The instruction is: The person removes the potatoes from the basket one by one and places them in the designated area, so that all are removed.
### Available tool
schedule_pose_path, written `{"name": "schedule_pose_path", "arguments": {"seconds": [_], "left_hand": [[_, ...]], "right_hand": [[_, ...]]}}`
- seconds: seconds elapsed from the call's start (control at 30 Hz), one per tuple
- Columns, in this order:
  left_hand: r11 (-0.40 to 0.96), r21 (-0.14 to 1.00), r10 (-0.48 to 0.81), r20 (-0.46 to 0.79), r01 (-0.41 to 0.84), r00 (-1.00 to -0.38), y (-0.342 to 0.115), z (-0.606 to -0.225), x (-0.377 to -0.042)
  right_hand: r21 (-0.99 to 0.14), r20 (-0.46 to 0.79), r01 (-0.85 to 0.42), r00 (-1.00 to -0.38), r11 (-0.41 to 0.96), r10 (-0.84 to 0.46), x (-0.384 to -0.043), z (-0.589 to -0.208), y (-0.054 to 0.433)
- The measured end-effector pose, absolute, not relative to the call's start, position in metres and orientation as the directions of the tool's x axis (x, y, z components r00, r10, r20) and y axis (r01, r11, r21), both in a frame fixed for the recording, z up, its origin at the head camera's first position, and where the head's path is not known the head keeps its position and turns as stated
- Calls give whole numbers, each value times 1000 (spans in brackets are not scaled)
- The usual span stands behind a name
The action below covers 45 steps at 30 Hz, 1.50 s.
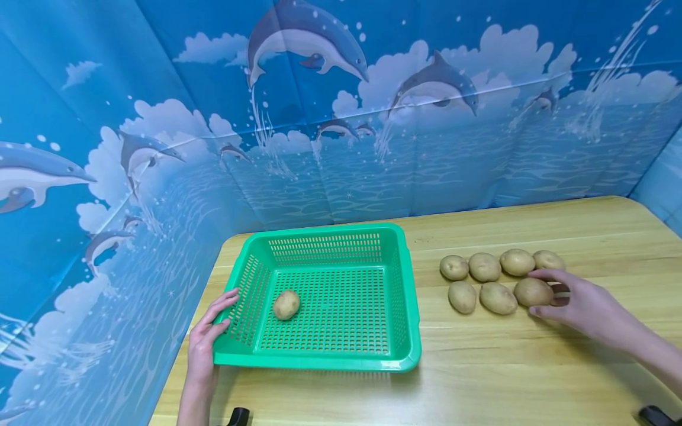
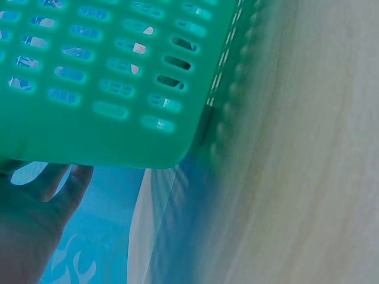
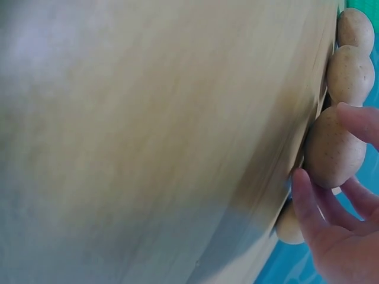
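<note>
A green plastic basket [image 1: 325, 362] with slotted walls sits on the table, one potato [image 1: 286, 305] lying on its floor towards the left. My left hand [image 1: 205, 334] holds the basket's left rim; in the left wrist view its fingers [image 2: 74, 186] reach up to the basket's edge. On the right, my right hand [image 1: 586, 305] has its thumb and fingers curled round a potato [image 1: 534, 291] at the right end of the front row. The right wrist view shows this potato [image 3: 333, 151] between thumb and fingers, low at the table.
Several more potatoes stand in two rows right of the basket, among them a front-row potato [image 1: 498, 297] and a back-row potato [image 1: 517, 262]. Wood-grained table [image 1: 479, 367] lies below. A blue dolphin-print curtain [image 1: 373, 165] hangs behind and to the left.
</note>
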State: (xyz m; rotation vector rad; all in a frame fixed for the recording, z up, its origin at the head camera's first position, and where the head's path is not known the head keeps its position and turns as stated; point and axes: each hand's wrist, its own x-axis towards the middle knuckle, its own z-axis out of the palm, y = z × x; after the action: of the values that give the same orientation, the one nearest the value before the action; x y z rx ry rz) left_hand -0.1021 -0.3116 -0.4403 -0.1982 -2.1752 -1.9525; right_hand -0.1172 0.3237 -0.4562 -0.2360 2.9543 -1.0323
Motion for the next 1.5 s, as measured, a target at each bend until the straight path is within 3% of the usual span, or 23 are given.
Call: {"name": "schedule_pose_path", "arguments": {"seconds": [0.2, 0.7, 1.27, 1.5], "left_hand": [[115, 965, -43, 242, 236, -969, -312, -441, -101], [104, 966, -33, 243, 238, -969, -311, -440, -101], [105, 964, -35, 247, 242, -968, -311, -439, -103], [114, 966, -36, 239, 234, -970, -311, -440, -102]], "right_hand": [[-611, 73, -153, -988, 777, -137, -114, -453, 324], [-432, 413, -374, -891, 820, -188, -104, -431, 294], [-519, 337, -481, -875, 707, -348, -116, -404, 231], [-483, 325, -529, -848, 698, -418, -122, -393, 208]]}}
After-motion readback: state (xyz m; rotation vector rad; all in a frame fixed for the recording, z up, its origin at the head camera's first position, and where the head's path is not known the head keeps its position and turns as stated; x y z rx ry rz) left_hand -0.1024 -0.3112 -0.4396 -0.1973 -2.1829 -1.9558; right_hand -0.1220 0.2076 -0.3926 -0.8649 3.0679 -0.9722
